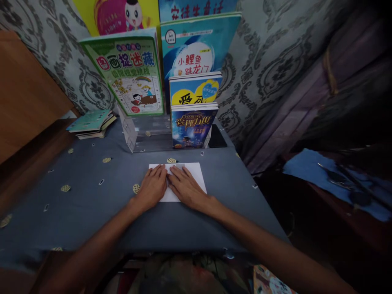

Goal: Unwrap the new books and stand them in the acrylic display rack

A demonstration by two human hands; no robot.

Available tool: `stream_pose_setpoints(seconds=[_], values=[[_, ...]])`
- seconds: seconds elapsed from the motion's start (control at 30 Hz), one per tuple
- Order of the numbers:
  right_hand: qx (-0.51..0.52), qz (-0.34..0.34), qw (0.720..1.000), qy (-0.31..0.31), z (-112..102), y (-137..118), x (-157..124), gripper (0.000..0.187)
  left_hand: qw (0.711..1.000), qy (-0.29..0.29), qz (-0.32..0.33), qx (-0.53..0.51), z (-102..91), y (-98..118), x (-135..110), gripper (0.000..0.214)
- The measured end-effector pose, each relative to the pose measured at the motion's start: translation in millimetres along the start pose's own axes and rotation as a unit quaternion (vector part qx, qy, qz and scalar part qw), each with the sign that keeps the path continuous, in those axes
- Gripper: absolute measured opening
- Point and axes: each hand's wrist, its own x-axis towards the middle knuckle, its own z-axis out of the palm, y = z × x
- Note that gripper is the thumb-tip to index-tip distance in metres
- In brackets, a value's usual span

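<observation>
A white sheet of paper (196, 173) lies flat on the grey-blue tablecloth (107, 212), just in front of me. My left hand (152, 187) rests palm down on the sheet's left part, fingers stretched out and flat. My right hand (185, 188) lies beside it on the middle of the sheet, fingers also flat and pointing away from me. The two hands touch at the fingertips. Neither hand holds anything.
A clear plastic stand (143, 134) at the table's back carries several upright children's books (192, 124). A small stack of booklets (92, 122) lies at the back left. A dark phone (217, 136) lies by the stand. Wallpapered wall behind; a dark cluttered surface at right.
</observation>
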Motion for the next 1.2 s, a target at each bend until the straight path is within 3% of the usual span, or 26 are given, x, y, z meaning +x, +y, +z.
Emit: stream_pose_setpoints(seconds=[0.43,0.67,1.0,1.2], values=[[-0.049,0.153,0.987,0.004,-12,25,-22,0.053,0.999,-0.012,-0.033,0.035,-7.9,6,-3,0.032],[-0.05,0.158,0.986,0.005,-13,25,-22,0.051,0.994,-0.03,-0.082,0.073,-12.0,9,-7,0.039],[-0.07,0.157,0.985,-0.014,-20,20,-21,0.046,0.984,-0.089,-0.049,0.149,-31.1,23,12,0.05],[-0.075,0.155,0.985,-0.018,-19,21,-22,0.045,0.985,-0.078,-0.037,0.152,-25.0,23,22,0.053]])
